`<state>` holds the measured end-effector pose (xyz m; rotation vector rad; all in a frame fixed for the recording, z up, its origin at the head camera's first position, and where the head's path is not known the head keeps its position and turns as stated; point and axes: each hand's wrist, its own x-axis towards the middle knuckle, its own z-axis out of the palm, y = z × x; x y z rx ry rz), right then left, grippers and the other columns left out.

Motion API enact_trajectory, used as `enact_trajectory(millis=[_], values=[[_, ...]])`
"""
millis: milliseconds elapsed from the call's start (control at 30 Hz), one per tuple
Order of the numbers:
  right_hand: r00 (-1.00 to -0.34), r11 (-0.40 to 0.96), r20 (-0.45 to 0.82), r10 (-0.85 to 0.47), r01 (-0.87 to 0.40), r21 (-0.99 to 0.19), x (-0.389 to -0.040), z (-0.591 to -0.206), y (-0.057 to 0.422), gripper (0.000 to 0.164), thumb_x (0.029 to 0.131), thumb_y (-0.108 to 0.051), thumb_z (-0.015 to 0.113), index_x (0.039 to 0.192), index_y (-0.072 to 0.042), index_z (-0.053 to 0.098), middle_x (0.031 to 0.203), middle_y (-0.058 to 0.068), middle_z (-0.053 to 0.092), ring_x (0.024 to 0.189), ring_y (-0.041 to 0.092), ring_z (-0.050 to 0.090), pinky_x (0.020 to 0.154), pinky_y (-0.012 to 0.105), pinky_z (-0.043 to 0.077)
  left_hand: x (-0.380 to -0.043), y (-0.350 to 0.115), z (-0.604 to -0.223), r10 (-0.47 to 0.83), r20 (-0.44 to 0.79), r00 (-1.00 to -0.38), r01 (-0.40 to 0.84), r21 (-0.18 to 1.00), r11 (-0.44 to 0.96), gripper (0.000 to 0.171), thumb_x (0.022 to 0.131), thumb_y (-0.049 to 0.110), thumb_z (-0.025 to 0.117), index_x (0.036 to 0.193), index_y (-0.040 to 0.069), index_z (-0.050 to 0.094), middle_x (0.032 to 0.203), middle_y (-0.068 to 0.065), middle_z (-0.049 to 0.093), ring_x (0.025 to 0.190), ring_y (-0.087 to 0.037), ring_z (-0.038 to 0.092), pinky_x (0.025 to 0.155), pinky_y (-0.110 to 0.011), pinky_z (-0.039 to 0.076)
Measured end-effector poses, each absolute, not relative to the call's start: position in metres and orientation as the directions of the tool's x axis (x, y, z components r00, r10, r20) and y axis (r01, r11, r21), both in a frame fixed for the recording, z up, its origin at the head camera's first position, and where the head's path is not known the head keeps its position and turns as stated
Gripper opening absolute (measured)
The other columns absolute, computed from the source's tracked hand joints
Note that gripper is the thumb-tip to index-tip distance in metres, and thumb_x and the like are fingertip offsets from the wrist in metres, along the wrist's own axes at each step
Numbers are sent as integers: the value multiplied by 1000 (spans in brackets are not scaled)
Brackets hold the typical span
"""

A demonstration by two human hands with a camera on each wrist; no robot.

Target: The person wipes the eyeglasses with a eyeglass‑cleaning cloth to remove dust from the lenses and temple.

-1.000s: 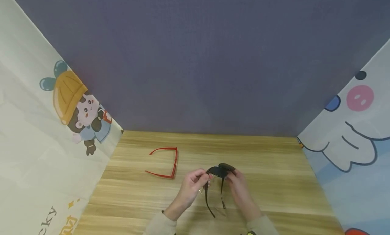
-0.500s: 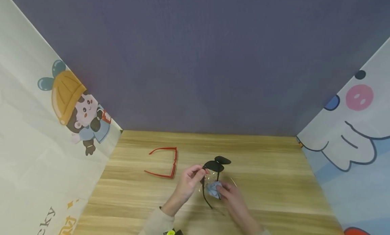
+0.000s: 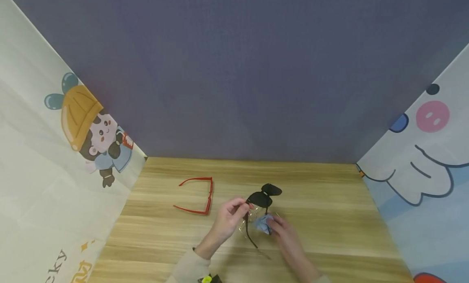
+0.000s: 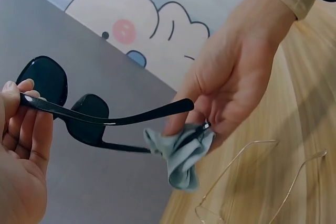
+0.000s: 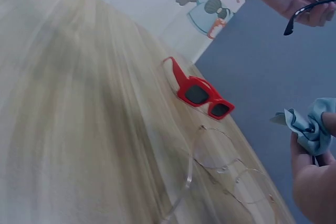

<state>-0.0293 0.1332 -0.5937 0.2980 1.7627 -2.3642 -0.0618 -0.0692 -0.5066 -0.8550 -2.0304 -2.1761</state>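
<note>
Black sunglasses are held up over the wooden table with both arms unfolded. My left hand pinches them by the frame corner, at the hinge of one arm. In my right hand is a light blue cloth, bunched around the end of the other arm and pinched between thumb and fingers. The left wrist view shows that arm's dark tip poking out of the cloth's folds. Below the hands, wire-rimmed eyeglasses with clear lenses lie on the table, partly covered by the sunglasses in the head view.
Red-framed sunglasses lie on the wooden table left of my hands, arms spread. A grey-blue panel rises behind the table. Cartoon-printed cloth walls stand at both sides.
My right hand has let go of the lens side and now holds the blue cloth around one arm of the black sunglasses. The left hand keeps its pinch, shifting only slightly.
</note>
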Motion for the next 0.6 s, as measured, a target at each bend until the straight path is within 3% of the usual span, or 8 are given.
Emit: enact_trajectory(millis=[167,300,500,600], values=[[-960,-325,-280,-1,265,-908,-33,-593,146,52,105,-12,56,143,19,39,125,10,60,107,10,62,94,22,54,-71,-69,-501,317,392,-864,375,920,-116,16,102,-2,57,99,-16,64,89,-30,66,78,-2,61,69,-19,56],[-955,-347,-297,17,273,-897,-33,-594,156,58,106,-14,54,149,18,30,136,16,54,113,8,61,100,19,51,-82,-71,-497,312,372,-874,396,918,15,14,101,1,61,100,-11,69,94,-27,70,80,-1,61,70,-20,57],[-949,-363,-310,49,272,-891,-34,-594,167,58,106,-14,55,149,16,31,129,8,56,112,9,61,100,21,52,-101,-75,-503,340,374,-863,460,860,220,15,100,11,66,102,0,76,90,-13,70,78,-9,59,67,-21,52],[-951,-366,-304,58,263,-893,-34,-594,172,57,107,-16,54,150,14,32,129,5,55,114,8,59,101,20,51,-111,-75,-514,358,429,-830,541,776,324,12,99,11,69,100,3,77,85,-6,68,75,-11,60,61,-20,51]])
